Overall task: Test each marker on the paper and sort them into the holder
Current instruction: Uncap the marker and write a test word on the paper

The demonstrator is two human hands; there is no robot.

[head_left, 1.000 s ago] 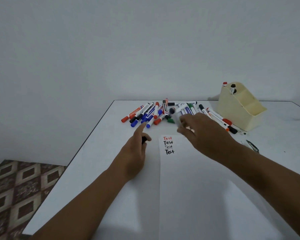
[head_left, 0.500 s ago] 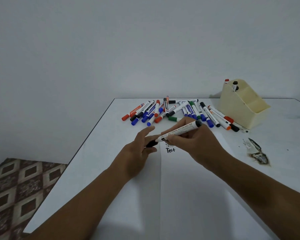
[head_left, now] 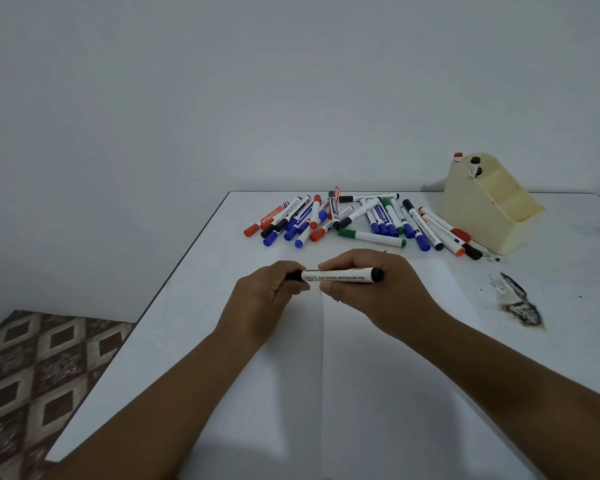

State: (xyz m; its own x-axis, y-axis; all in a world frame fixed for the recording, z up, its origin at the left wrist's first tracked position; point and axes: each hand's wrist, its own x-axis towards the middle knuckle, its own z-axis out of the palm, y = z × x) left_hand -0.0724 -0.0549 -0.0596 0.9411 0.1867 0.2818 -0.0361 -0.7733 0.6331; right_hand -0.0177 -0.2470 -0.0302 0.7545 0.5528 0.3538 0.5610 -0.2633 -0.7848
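Observation:
A white whiteboard marker with black ends is held level above the paper. My right hand grips its white barrel. My left hand has its fingers curled round the black cap end at the marker's left. Both hands hide the written words on the sheet. A pile of red, blue, black and green markers lies across the far side of the table. The cream holder stands at the back right with three markers sticking out of its tallest compartment.
A white table carries everything; its left edge drops to a patterned brown floor. A dark scorched stain marks the tabletop at right. A plain wall rises behind the table.
My right hand took a black marker from the pile and brought it over the paper. My left hand closed round the marker's cap end, and the marker now lies level.

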